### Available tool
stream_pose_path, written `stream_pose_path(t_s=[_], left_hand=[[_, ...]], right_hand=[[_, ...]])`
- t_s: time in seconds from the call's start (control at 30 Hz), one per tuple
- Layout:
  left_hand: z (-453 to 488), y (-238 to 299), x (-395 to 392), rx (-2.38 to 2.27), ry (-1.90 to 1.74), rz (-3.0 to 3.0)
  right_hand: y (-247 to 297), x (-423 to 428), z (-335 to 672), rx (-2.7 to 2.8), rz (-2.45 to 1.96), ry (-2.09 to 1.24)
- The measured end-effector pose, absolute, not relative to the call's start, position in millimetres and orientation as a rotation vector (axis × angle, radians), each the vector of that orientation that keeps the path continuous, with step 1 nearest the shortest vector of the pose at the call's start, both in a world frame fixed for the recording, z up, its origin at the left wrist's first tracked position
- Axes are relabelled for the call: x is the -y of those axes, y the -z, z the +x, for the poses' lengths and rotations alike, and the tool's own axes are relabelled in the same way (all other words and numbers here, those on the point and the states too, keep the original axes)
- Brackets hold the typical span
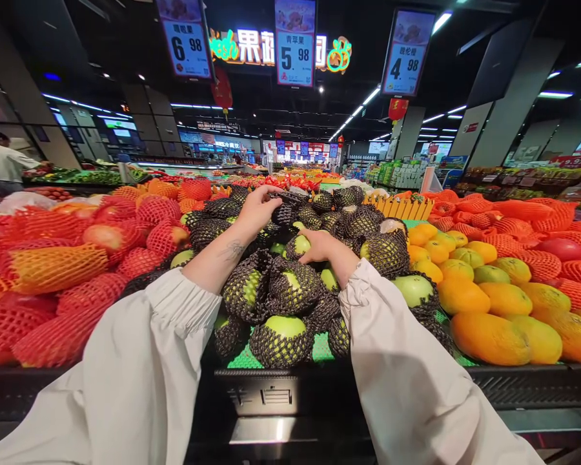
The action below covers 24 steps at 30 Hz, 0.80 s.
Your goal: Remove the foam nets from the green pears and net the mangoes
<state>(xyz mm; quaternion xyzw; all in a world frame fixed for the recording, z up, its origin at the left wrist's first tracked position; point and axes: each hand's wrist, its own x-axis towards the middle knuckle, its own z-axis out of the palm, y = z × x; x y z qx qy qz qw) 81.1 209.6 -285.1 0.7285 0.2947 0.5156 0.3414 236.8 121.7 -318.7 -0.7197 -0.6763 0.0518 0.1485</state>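
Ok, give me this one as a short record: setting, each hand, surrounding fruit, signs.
setting: store fruit display
left hand: at a black net, grip unclear
right hand: touching a green apple
around hands: netted green apples
left side: red-netted fruit
right side: orange-yellow fruit
overhead: price signs

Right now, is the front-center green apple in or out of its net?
The apple is partly in: black net wraps its lower part, green top bare.

Up left of the left hand (259,210), a hanging price sign (186,45) reads 6.98; above both hands, the middle sign (295,45) reads 青苹果 5.98; up right of the right hand (320,247), the third sign (407,51) reads 4.98.
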Motion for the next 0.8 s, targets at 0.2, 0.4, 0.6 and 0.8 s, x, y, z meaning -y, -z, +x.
stream_pose_path(t_s=[0.2,0.4,0.6,0.8], left_hand=[[82.0,284.1,-205.3,-0.79,-1.315,1.882],[82.0,283.2,-202.8,-0.771,-1.283,1.874],[82.2,283.4,-201.5,-0.743,-1.28,1.888],[83.5,284.5,-203.1,-0.744,-1.284,1.872]], right_hand=[[324.6,-130.8,234.6,1.994,-2.08,-0.243],[319.6,-126.2,229.7,1.991,-2.107,-0.157],[304.5,-108.8,215.9,2.134,-1.977,0.118],[304.9,-106.7,212.9,2.446,-1.916,-0.01]])
